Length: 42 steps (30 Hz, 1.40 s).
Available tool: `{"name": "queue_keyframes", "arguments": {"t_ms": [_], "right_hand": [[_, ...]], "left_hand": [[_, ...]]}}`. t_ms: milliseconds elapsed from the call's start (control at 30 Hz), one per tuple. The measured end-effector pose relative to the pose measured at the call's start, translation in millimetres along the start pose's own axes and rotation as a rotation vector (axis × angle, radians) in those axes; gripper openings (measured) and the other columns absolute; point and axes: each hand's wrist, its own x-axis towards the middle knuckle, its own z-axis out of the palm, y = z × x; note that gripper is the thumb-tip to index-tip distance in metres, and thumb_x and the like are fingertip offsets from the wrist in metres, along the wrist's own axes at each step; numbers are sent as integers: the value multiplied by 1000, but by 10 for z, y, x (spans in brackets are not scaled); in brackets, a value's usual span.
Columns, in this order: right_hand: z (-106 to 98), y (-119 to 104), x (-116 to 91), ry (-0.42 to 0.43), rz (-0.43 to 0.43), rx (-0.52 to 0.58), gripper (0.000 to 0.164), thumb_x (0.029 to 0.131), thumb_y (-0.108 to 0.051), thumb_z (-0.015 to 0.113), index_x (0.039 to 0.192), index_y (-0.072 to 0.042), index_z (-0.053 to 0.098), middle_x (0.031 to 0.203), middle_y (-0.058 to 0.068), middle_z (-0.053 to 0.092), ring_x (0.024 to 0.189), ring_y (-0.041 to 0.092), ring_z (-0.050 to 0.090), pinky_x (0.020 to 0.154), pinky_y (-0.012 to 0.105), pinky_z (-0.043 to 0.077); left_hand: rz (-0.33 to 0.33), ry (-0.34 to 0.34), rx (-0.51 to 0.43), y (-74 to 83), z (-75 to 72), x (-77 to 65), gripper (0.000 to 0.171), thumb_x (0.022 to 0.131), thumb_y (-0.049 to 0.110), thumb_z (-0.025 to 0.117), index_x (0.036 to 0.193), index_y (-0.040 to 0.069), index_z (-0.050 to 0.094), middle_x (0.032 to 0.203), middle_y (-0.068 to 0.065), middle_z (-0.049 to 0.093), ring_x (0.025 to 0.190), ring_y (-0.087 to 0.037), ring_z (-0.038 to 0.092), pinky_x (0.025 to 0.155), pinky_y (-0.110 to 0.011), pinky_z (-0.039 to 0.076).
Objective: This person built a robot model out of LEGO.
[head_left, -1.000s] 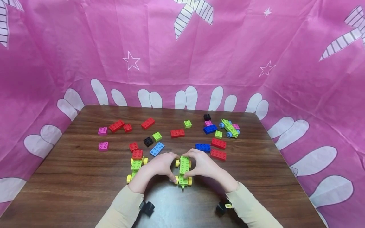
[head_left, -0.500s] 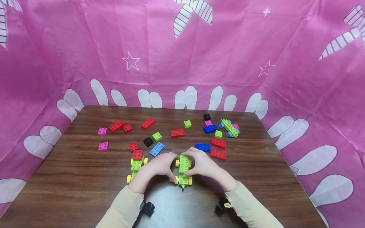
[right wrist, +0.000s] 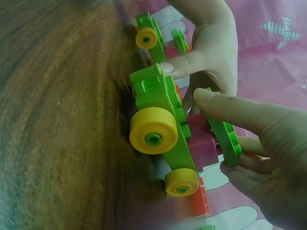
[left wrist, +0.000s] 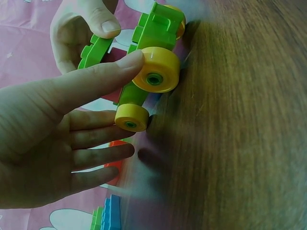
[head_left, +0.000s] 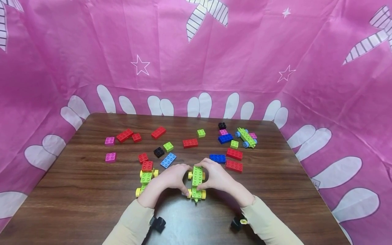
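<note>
A green toy car base [head_left: 196,194] with yellow wheels stands on the table between the hands. My left hand [head_left: 174,177] holds it along its left side, the thumb at one rear wheel [left wrist: 160,69] and fingers by the front wheel [left wrist: 131,117]. My right hand [head_left: 218,175] pinches a green plate [right wrist: 224,136] by its two ends, over a dark pink brick [right wrist: 202,143] on the base. A narrow gap with a stud shows between plate and brick in the right wrist view.
Left of the hands stands another green car with yellow wheels [head_left: 146,177], a red brick [head_left: 147,166] at its far end. Loose bricks lie beyond, including a light blue brick [head_left: 168,160] and a blue brick [head_left: 217,158]. A blue-wheeled car base [head_left: 246,137] stands far right.
My right hand and the green plate have shifted very slightly toward the far side. The left hand and the car base stay in place.
</note>
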Motion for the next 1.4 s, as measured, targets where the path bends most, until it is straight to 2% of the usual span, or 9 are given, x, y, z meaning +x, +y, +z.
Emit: {"name": "queue_keyframes", "arguments": {"t_ms": [500, 1400], "right_hand": [[-19, 44, 25, -59, 32, 55, 65, 69, -36, 88, 125, -11, 65, 114, 0, 63, 104, 16, 57, 88, 37, 54], [-45, 60, 25, -100, 26, 76, 62, 72, -36, 85, 126, -13, 66, 112, -3, 65, 102, 13, 58, 85, 34, 54]], "left_hand": [[17, 13, 4, -4, 8, -12, 89, 57, 35, 95, 131, 2, 57, 132, -13, 61, 123, -31, 55, 105, -46, 44], [10, 23, 32, 0, 12, -12, 90, 56, 37, 95, 131, 3, 58, 131, -12, 61, 122, -30, 57, 103, -46, 46]]}}
